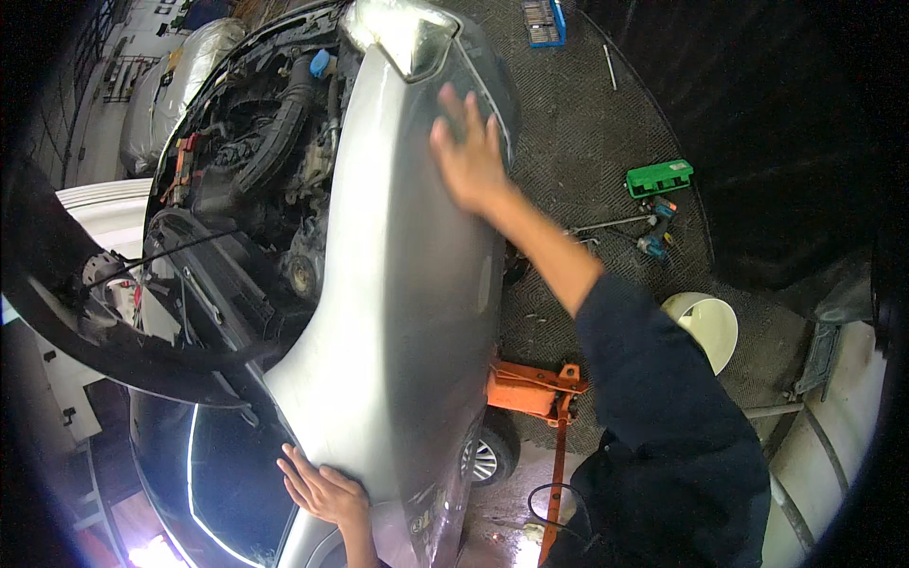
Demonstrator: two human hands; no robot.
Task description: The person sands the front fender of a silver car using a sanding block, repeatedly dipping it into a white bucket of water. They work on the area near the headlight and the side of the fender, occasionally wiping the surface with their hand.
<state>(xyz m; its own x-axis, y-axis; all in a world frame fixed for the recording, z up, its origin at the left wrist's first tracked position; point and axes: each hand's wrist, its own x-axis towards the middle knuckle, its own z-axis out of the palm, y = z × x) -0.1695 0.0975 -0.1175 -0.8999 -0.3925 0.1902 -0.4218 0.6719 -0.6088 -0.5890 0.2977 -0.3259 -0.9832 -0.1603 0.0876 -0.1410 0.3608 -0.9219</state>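
A silver car fender [365, 284] runs down the middle of the view, with the headlight [402, 38] at its far end. My right hand [470, 163] lies against the fender's outer side near the headlight, fingers spread, slightly blurred. Close to the windshield [227, 473], my left hand [325, 489] rests flat on the silver panel by the glass edge, fingers stretched out. Neither hand holds anything. Left of the fender, the engine bay [256, 170] is exposed under the raised dark hood [104, 350].
An orange floor jack [525, 390] stands beside the car near a wheel [488, 459]. On the dark floor mat to the right are a white bucket [705, 329], a blue cordless power tool [653, 244], a green case [659, 178] and a blue tool tray [543, 24].
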